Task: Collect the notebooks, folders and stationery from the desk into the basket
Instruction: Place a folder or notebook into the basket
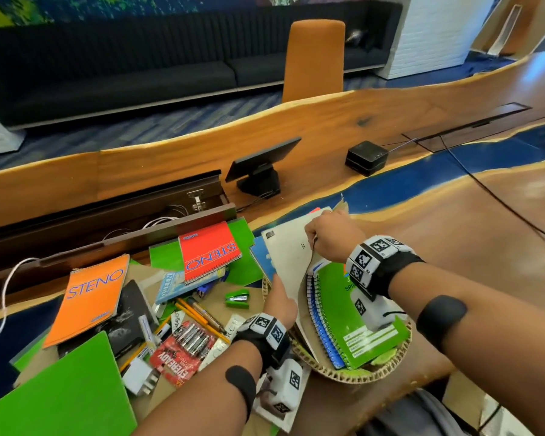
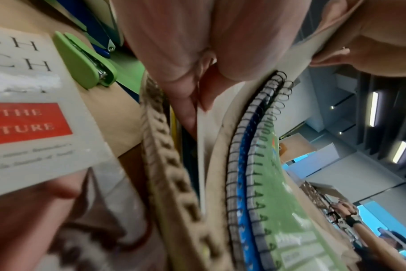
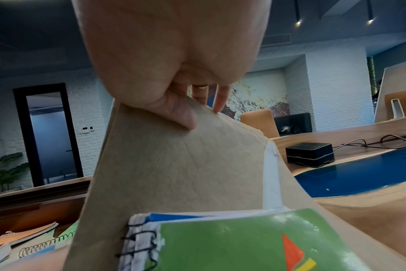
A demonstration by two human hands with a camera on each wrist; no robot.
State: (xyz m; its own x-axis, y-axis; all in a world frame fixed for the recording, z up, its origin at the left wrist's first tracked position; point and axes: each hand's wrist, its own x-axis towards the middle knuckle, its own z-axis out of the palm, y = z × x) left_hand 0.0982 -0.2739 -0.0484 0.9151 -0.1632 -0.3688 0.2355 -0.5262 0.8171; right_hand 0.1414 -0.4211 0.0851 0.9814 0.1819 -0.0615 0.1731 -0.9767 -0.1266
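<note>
A woven basket [image 1: 337, 374] stands at the desk's near edge. In it lie a green spiral notebook [image 1: 356, 316] and a blue one beneath it. A beige folder [image 1: 288, 251] stands tilted at the basket's left side, over the notebooks. My right hand [image 1: 317, 236] grips the folder's top edge, and its thumb [image 3: 182, 117] presses on the brown face [image 3: 181, 165]. My left hand [image 1: 279, 289] pinches the folder's lower left edge just inside the basket rim [image 2: 172, 179]. The green notebook [image 3: 243, 243] lies against the folder.
Left of the basket are an orange STENO pad [image 1: 92, 297], a red STENO pad [image 1: 208, 250], a green folder [image 1: 63, 394], batteries [image 1: 183, 350], pencils [image 1: 195, 313], a green stapler [image 1: 237, 298] and a book [image 2: 30, 110]. Behind them are a tablet stand [image 1: 261, 171], a black box [image 1: 366, 157] and an open cable trough.
</note>
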